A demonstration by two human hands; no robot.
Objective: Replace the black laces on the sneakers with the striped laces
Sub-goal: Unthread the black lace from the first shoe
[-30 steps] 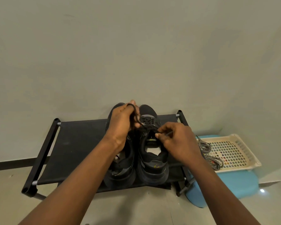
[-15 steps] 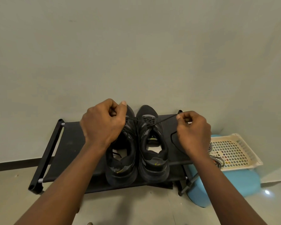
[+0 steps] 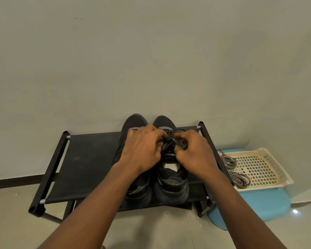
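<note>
Two black sneakers stand side by side, toes to the wall, on a black rack (image 3: 90,164). The left sneaker (image 3: 134,123) is largely hidden under my left hand (image 3: 142,150). Both hands meet over the lacing of the right sneaker (image 3: 171,182). My left hand's curled fingers and my right hand (image 3: 196,153) pinch the black lace (image 3: 169,138) at the eyelets. Two coiled black-and-white striped laces (image 3: 229,161) lie at the left edge of a cream basket tray (image 3: 269,164) to the right.
The rack stands against a plain wall on a light tiled floor. The cream tray rests on a blue stool (image 3: 258,203) just right of the rack. The rack's left half holds nothing.
Half a second ago my hands were apart, pulling the black lace ends out sideways. Now both have come back together over the right sneaker's lacing.
</note>
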